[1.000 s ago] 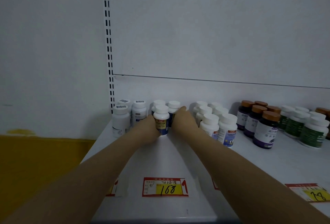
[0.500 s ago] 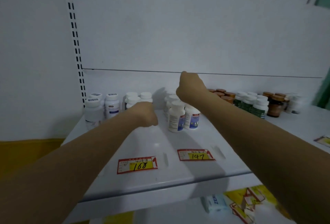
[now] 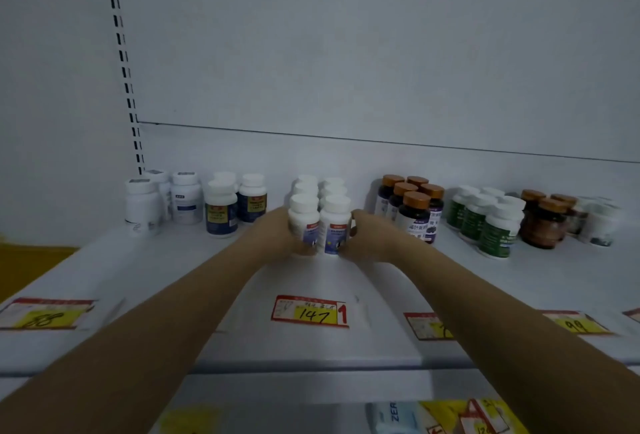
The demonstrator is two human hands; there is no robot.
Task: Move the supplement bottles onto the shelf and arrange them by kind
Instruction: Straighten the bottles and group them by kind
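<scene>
while curled, left grip (image 3: 274, 237) and right grip (image 3: 370, 238) clasp front bottles (image 3: 335, 226).

White-capped white bottles (image 3: 334, 225), brown-capped dark bottles (image 3: 414, 217), green bottles (image 3: 495, 238), red-yellow tag (image 3: 310, 311)

- Dim, cool, bluish light; one small glare spot at the top of the glossy white back panel (image 3: 346, 52).
- Soft shadows lie beside the bottle groups on the white metal shelf (image 3: 104, 271).
- Wide-angle bending bows the shelf's front edge.
- Centre sharpest: white-capped, blue-labelled bottles (image 3: 334, 225), print unreadable.
- Far-right pale bottles (image 3: 601, 225) and the bottom edge are smeared.
</scene>
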